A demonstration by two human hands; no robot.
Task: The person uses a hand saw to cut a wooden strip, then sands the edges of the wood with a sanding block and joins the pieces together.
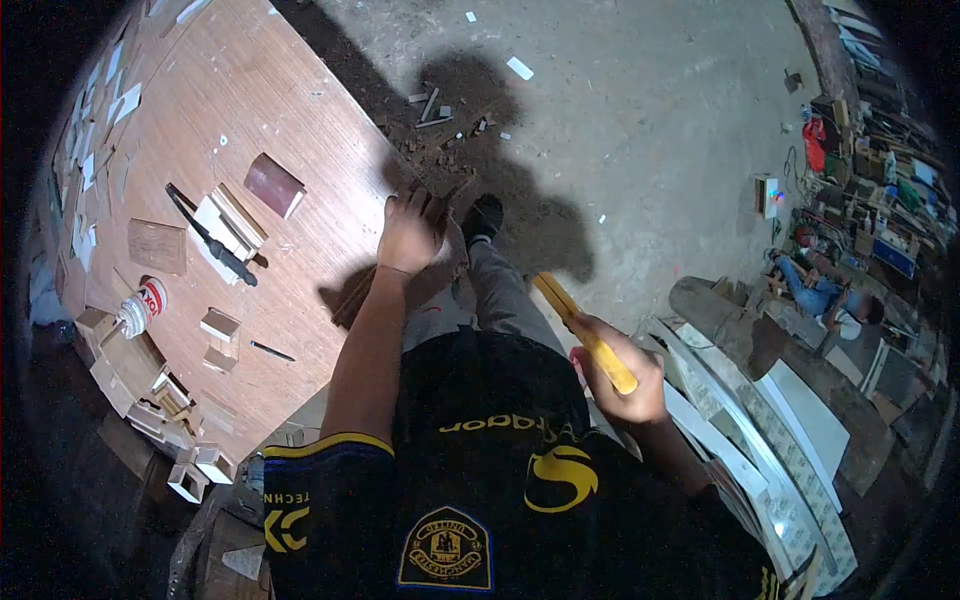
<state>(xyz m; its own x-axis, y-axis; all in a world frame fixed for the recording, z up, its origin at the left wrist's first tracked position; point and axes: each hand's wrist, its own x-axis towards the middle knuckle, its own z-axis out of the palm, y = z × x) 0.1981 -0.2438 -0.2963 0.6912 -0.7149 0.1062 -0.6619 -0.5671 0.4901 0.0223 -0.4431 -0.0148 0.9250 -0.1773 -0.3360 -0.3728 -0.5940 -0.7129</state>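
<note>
My left hand [411, 232] is at the edge of the wood-topped table, its fingers curled over a dark brown wooden piece [350, 298]. That piece runs beneath my forearm, and much of it is hidden. Off the table, to the right of my leg, my right hand [630, 375] is closed around a long yellow tool [560, 297] with a lengthwise groove and a rounded end. Its exact kind is not clear. On the table to the left of my left hand lie a reddish-brown curved piece [274, 186] and a long black tool [212, 238] across some pale wooden strips.
The table [330, 130] also carries a white tub with red lettering [143, 306], a pen [272, 351], a flat wooden block [157, 246] and several small wooden boxes. Scraps litter the floor [640, 120]. White panels [805, 420] lie at right; another person [825, 300] is beyond.
</note>
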